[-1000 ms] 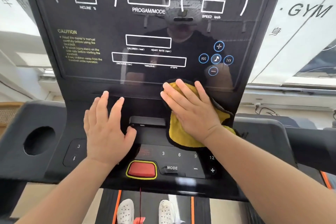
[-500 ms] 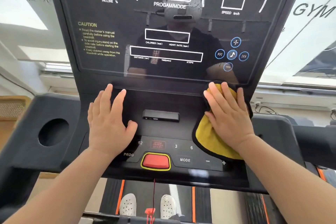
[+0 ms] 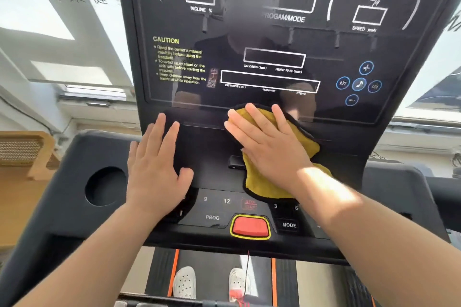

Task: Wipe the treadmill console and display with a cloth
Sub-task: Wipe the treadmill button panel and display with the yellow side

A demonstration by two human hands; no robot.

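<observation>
1. At the display's (image 3: pixel 274 40) lower edge, the right hand (image 3: pixel 269 147) presses flat on the yellow cloth (image 3: pixel 257 179) against the console (image 3: pixel 212 157).
2. Left hand (image 3: pixel 154 169) rests flat, empty, beside it.
3. Red button (image 3: pixel 250 227) below; cup holder (image 3: pixel 106 185) left.

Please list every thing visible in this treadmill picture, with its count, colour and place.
treadmill console: one, black, centre.
display: one, black glass, above the console.
cloth: one, yellow with black edge, across the display's lower edge, under the right grip.
stop button: one, red with yellow rim, console bottom centre.
MODE button: one, black, right of the stop button.
media buttons: five, blue rings, display's right side.
cup holder: one, black round recess, left of the console.
safety cord: one, red, hanging below the stop button.
belt: one, black with orange stripes, bottom.
shoes: two, white, on the belt.
left grip: one, flat on the console, holding nothing.
right grip: one, flat on the cloth, fingers straight.
</observation>
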